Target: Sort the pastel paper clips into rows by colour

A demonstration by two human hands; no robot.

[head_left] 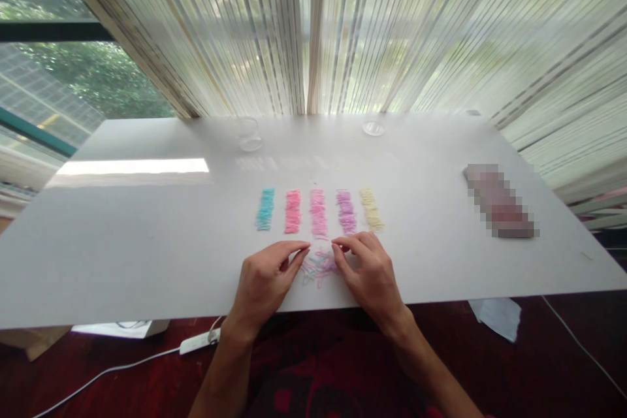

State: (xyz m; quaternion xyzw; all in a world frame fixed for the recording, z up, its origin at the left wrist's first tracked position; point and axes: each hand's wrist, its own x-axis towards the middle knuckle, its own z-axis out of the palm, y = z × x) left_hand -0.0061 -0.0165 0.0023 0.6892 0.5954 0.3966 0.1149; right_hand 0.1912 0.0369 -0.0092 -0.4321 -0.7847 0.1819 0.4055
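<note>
Five rows of coloured paper clips lie side by side on the white table: teal, coral, pink, purple and yellow. Below them is a loose pile of mixed clips. My left hand has thumb and index finger pinched at the pile's upper left. Facing it, my right hand is pinched too, just below the purple row. A pink paper clip lies between both sets of fingertips, at the pink row's near end. Whether either pinch holds a clip is too small to tell.
Clear round containers stand at the table's back left, with a clear round dish further right. A blurred-out reddish object lies on the right. Below the front edge are a white power strip and cables.
</note>
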